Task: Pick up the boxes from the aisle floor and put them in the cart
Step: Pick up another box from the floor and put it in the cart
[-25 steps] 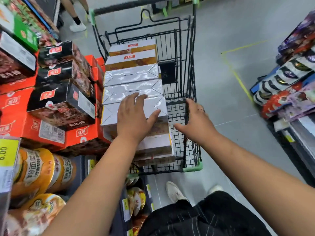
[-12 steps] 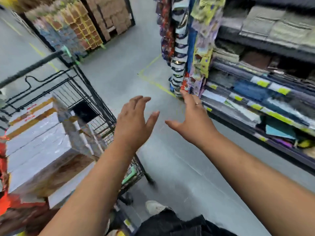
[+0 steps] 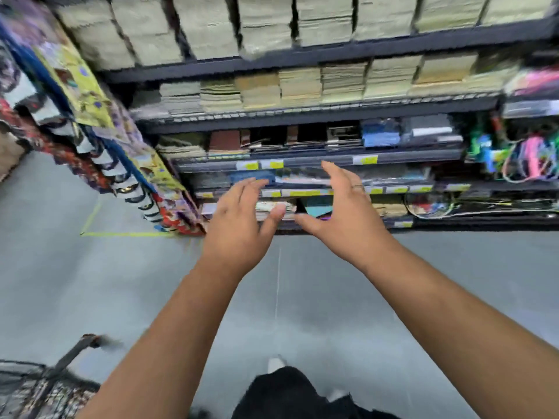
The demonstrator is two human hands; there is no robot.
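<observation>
Swinging right since a second ago, my view has left the cart (image 3: 45, 379) at the lower-left edge, its boxes blurred there. Both arms reach toward the shelves (image 3: 317, 160) over bare floor (image 3: 90, 282). Left hand (image 3: 239, 225) and right hand (image 3: 341, 213) hold nothing, fingers (image 3: 251, 189) spread wide.

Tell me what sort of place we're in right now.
Most likely a store aisle: long dark shelves stacked with packaged goods, yellow price tags along the shelf edges, and a wire cart at lower left.
</observation>
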